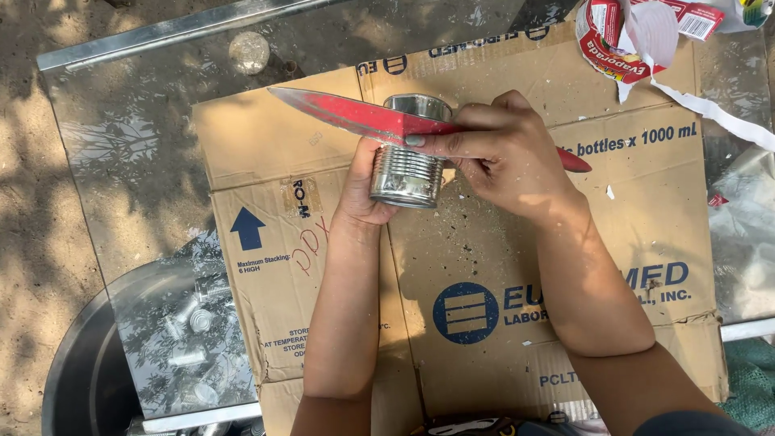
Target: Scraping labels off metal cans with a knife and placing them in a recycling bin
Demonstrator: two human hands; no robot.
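torn label (638,36) beyond cardboard (565,266)

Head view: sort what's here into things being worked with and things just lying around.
In use:
- bare ribbed tin can, held by the left hand
- red-bladed knife, laid across the can by the right hand
- flattened cardboard beneath them

Lying about:
- torn red and white label paper, top right
- metal basin, bottom left
- glass sheet under the cardboard

Flattened brown carton (646,242), printed in blue, lies across the glass table. A torn red-and-white paper label (626,32) rests at its far right corner, trailing a white strip (718,113).
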